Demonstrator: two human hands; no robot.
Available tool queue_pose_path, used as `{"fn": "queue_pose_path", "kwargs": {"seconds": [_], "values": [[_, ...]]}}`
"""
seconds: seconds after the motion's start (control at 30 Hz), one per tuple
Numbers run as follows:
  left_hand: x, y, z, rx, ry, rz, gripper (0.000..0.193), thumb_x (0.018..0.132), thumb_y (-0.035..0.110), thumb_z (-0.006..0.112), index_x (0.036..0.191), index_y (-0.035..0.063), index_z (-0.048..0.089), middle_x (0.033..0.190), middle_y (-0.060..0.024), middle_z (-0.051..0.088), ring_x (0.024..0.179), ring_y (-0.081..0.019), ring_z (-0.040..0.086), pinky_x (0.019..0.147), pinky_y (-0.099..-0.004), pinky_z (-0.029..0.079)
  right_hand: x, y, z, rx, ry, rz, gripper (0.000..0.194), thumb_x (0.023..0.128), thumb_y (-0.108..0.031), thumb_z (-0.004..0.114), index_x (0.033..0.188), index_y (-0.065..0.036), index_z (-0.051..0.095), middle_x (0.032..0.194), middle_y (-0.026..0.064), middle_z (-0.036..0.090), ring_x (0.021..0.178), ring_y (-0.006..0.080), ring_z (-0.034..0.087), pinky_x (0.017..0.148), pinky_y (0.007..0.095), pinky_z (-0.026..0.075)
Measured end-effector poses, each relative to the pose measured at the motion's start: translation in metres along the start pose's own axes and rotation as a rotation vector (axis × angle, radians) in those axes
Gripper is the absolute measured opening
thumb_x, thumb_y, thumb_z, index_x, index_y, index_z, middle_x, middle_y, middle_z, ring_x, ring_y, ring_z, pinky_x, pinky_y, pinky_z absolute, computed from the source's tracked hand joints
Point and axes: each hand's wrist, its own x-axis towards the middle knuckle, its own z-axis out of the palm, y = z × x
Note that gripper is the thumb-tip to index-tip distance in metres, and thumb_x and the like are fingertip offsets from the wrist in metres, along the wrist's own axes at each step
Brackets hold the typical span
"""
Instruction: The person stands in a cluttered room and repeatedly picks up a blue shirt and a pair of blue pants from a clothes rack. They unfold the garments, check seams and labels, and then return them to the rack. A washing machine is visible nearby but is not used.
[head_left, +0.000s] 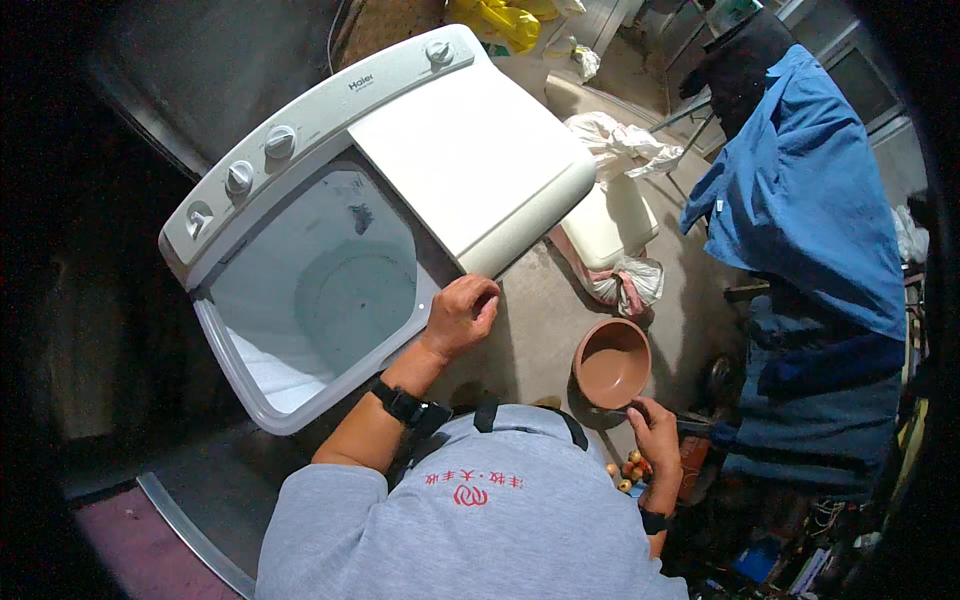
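Observation:
A white Haier twin-tub washing machine (480, 165) stands at the upper left, its right lid down and its left wash tub (352, 300) uncovered. Some water seems to lie at the tub's bottom. My left hand (463, 315), fingers curled, is by the machine's front edge at the corner of the lid; whether it touches is unclear, and I see nothing in it. At the lower right, my right hand (655, 433) grips a brown plastic dipper (613, 364) at its handle. The dipper's inside faces up and looks empty.
Blue clothing (810, 187) hangs or lies over a rack at the right. Beyond the machine's right side, a cream plastic container (611, 217) and tied bags (637, 283) sit on the concrete floor. Small round fruit or vegetables (636, 466) lie near my right forearm. Yellow bags (499, 22) are at the top.

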Motion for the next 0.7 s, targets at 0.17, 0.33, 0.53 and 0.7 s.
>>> {"fn": "queue_pose_path", "kwargs": {"seconds": [0.17,0.33,0.53,0.7], "values": [[0.001,0.002,0.000,0.018,-0.003,0.012,0.012,0.077,0.004,0.067,0.088,0.0054,0.063,0.081,-0.0103,0.064,0.075,-0.0271,0.065,0.066,-0.0349,0.052,0.006,0.005,0.011,-0.018,0.031,-0.120,0.027,0.087,-0.015,0.067,0.109,0.001,0.065,0.096,0.0212,0.069,0.083,0.0310,0.068,0.074,0.0361,0.053],[0.002,0.000,0.004,0.040,0.053,0.063,0.014,0.075,0.003,0.068,0.088,0.0060,0.063,0.082,-0.0101,0.064,0.075,-0.0277,0.064,0.066,-0.0357,0.053,0.020,0.015,0.012,0.003,-0.049,-0.085,0.028,0.087,-0.017,0.067,0.110,0.000,0.065,0.097,0.0210,0.069,0.084,0.0324,0.068,0.076,0.0370,0.053],[0.001,0.005,0.006,0.077,0.034,-0.022,0.014,0.075,0.003,0.068,0.088,0.0064,0.063,0.084,-0.0103,0.065,0.078,-0.0281,0.065,0.068,-0.0356,0.053,0.070,0.019,-0.002,0.009,-0.091,-0.163,0.029,0.087,-0.017,0.067,0.108,0.002,0.066,0.098,0.0203,0.070,0.083,0.0302,0.069,0.076,0.0357,0.053],[0.004,0.010,0.006,0.111,0.056,-0.003,0.007,0.079,0.006,0.066,0.085,0.0043,0.063,0.084,-0.0121,0.065,0.078,-0.0309,0.064,0.071,-0.0368,0.053,0.121,0.010,-0.004,0.022,-0.170,-0.250,0.029,0.087,-0.018,0.066,0.107,0.004,0.065,0.094,0.0205,0.069,0.079,0.0296,0.068,0.072,0.0350,0.053]]}}
